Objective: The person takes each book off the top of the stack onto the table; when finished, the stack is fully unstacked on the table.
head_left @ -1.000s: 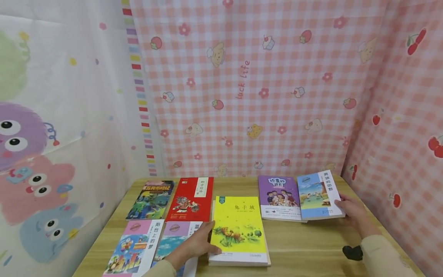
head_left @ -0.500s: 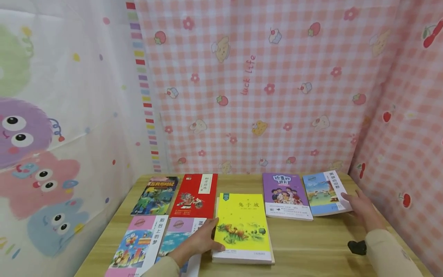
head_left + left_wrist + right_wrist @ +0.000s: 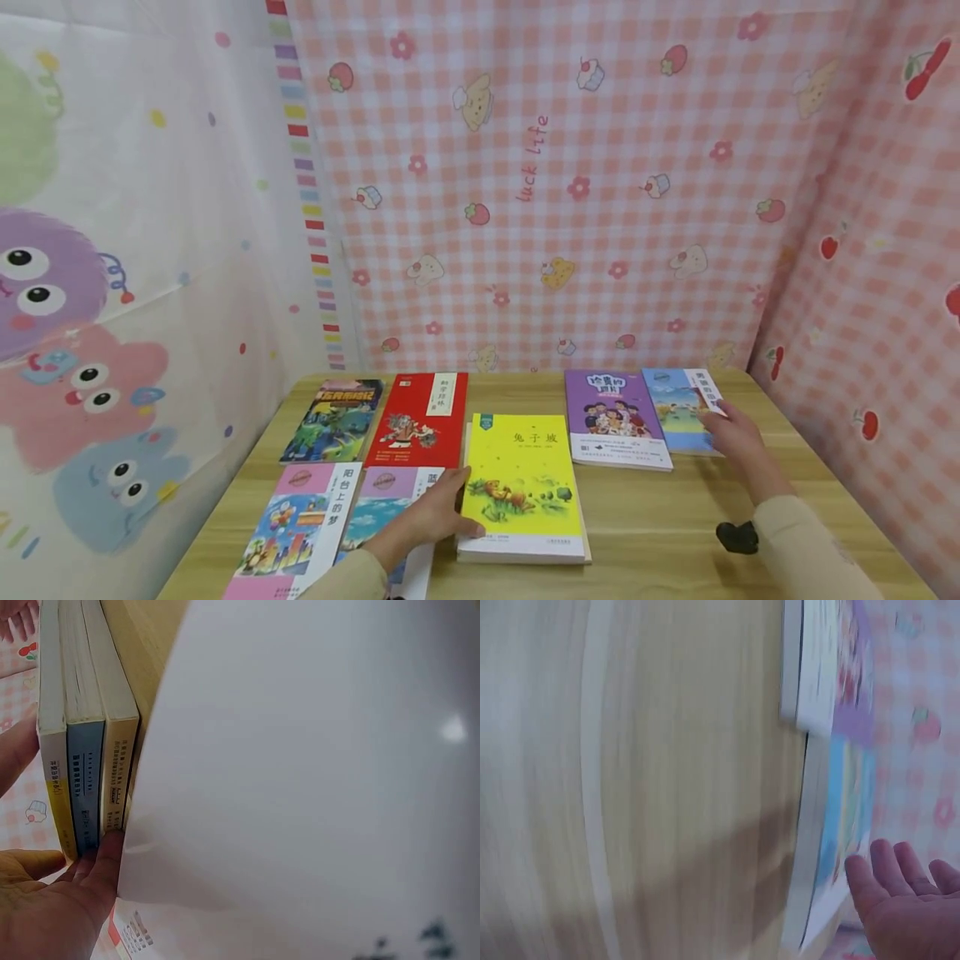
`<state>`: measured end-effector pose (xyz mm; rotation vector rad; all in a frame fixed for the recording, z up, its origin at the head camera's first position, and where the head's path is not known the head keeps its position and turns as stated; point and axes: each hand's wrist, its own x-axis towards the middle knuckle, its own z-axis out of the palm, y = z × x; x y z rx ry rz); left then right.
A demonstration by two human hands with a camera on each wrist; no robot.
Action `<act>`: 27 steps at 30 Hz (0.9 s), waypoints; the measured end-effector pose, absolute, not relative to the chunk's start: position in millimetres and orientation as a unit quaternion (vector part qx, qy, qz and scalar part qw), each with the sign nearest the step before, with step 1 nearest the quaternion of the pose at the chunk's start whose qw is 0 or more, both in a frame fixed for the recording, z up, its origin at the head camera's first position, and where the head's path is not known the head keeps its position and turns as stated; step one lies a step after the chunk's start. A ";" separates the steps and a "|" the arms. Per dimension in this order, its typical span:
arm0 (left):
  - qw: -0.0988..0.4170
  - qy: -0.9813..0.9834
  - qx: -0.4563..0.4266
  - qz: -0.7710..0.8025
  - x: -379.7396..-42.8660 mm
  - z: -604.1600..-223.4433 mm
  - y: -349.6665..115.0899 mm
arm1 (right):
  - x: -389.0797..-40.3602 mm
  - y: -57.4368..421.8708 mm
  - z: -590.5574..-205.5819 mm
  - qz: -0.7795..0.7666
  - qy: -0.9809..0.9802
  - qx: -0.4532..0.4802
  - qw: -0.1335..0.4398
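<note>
My left hand (image 3: 429, 518) grips the left side of a small stack topped by a yellow book (image 3: 522, 487), thumb over the cover's lower corner. In the left wrist view its fingers lie against the spines of three stacked books (image 3: 88, 780). At the far right of the table, my right hand (image 3: 738, 442) touches the right edge of a blue book (image 3: 677, 410). In the right wrist view, its fingers (image 3: 891, 870) are apart and extended over that book's cover. Left of the blue book lies a purple book (image 3: 609, 417), the two nearly side by side.
A comic-style book (image 3: 333, 421) and a red book (image 3: 416, 425) lie at the back left of the wooden table (image 3: 652, 533). Two pink-and-white books, one a city-cover book (image 3: 288, 529), lie in front. Patterned cloths (image 3: 570, 250) surround the table.
The blue book has moved left and straightened against the purple book, with the right hand moving along with it. The left hand has stayed on the yellow-topped stack.
</note>
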<state>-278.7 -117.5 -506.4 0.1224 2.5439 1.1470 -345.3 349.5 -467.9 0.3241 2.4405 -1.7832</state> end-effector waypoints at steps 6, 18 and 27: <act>0.168 0.901 0.047 0.397 -279.3 -506.2 -117.7 | -344.0 298.0 -468.4 -0.659 0.748 0.058 0.054; 0.168 0.911 0.076 0.368 -282.8 -501.4 -120.6 | -318.1 210.3 -488.1 -0.642 0.763 0.041 0.067; 0.171 0.890 0.118 0.405 -285.2 -505.0 -129.3 | -297.9 169.3 -510.3 -0.597 0.794 0.055 0.102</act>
